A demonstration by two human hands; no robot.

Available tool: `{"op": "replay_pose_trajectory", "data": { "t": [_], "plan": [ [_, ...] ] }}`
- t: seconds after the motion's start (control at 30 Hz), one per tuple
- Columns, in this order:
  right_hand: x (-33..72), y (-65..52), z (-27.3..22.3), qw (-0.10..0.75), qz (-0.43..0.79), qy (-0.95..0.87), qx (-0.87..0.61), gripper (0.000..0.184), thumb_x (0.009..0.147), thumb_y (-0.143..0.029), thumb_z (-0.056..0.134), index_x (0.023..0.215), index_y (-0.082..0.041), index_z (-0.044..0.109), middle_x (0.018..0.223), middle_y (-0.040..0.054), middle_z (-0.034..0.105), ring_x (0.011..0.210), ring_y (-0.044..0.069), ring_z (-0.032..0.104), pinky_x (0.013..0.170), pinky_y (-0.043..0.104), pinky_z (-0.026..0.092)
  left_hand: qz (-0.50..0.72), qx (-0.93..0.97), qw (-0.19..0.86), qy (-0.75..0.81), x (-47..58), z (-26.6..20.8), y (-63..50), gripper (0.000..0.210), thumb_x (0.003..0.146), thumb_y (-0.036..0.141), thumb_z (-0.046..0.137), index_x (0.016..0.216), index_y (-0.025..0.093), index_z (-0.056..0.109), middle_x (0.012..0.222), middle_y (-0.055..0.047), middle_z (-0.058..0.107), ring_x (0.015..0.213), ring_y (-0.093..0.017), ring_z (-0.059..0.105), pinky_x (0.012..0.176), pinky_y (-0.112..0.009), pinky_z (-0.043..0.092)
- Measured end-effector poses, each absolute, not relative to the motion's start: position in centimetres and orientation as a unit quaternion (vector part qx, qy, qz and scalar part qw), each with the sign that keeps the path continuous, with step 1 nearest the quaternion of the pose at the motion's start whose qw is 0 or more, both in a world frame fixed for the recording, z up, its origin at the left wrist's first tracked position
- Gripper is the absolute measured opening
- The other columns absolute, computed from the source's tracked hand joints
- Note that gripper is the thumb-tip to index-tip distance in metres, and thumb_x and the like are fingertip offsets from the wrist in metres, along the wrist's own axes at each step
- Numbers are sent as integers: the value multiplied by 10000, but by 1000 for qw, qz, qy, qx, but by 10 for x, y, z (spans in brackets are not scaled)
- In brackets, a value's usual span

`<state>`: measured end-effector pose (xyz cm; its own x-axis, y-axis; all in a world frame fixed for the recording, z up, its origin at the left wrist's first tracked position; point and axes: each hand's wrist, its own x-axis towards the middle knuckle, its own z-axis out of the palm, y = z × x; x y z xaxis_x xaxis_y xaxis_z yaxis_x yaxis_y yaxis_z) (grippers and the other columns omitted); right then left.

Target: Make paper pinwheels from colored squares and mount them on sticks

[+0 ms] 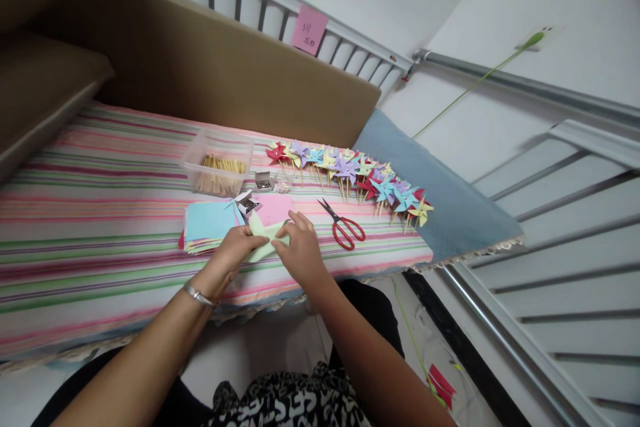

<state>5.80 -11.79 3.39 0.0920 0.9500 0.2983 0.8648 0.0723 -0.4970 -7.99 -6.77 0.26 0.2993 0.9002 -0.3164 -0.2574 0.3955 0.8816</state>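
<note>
Between my two hands is a light green paper (pixel 260 253), partly cut or folded, low over the striped cloth. My left hand (pixel 234 250) grips its left side with thumb and fingers closed. My right hand (pixel 303 250) pinches the paper near its middle, fingertips close to my left thumb. Under and behind it lies a pink paper sheet (pixel 274 207). To the left sits a stack of coloured paper squares (pixel 207 221), light blue on top. Red-handled scissors (pixel 343 227) lie to the right, blades apart and pointing away.
A clear plastic box (pixel 197 163) of short wooden sticks (pixel 223 173) stands behind the paper. Beside it are small boxes of metal fasteners (pixel 249 205). Many-coloured paper pinwheels (pixel 347 167) on sticks line the back right. A cardboard panel (pixel 215 60) stands along the back.
</note>
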Motion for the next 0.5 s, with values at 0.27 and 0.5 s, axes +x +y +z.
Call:
{"op": "replay_pose_trajectory", "data": {
  "t": [0.27, 0.5],
  "plan": [
    [68, -115, 62, 194, 95, -739, -638, 497, 701, -145, 624, 1193, -170, 554, 1069, 99, 659, 1069, 266, 554, 1023, 463, 320, 322, 507, 672, 433, -78, -2, -68, 149, 515, 213, 680, 635, 125, 682, 503, 22, 594, 442, -105, 444, 484, -234, 304],
    [66, -116, 64, 140, 196, -729, -640, 532, 696, -104, 564, 1219, -194, 547, 915, 65, 679, 830, 206, 612, 761, 313, 451, 303, 576, 656, 383, -78, 3, -73, 149, 543, 207, 658, 663, 119, 657, 534, 43, 567, 493, -90, 417, 521, -229, 298]
  ]
}}
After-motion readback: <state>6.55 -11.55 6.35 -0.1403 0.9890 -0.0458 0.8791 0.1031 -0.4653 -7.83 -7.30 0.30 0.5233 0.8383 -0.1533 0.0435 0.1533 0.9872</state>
